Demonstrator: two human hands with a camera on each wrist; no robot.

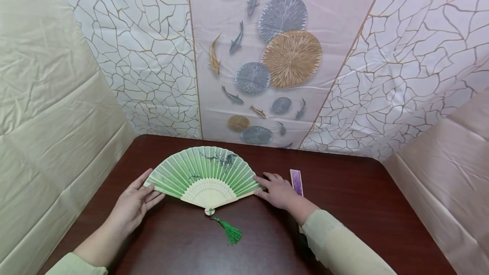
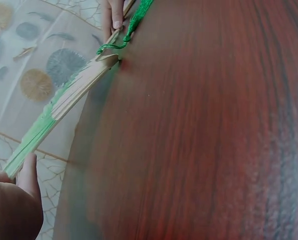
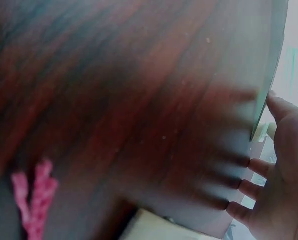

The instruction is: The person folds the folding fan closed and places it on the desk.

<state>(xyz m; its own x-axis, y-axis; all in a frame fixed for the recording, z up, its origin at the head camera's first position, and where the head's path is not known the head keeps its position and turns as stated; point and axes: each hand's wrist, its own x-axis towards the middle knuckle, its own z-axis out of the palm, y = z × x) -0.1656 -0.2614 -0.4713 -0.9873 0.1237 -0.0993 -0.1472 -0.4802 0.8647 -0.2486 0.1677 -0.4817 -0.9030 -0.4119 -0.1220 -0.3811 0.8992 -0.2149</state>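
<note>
The green fan [image 1: 208, 173] is spread wide at the middle of the table [image 1: 172, 249], painted face up toward the head camera; whether its lower edge touches the tabletop, I cannot tell. Its green tassel [image 1: 231, 233] trails from the pivot toward the person. The left hand [image 1: 131, 205] pinches the fan's left end, thumb in front, other fingers reaching past the edge. The right hand [image 1: 280, 192] holds the right end between thumb and forefinger, remaining fingers extended. The step in hand looks like holding the fan spread by both ends; the next move seems to call for both hands working evenly, so the ribs do not twist. A purple strip-like object [image 1: 296, 180] lies just beyond the right hand, partly hidden by the forearm.
</note>
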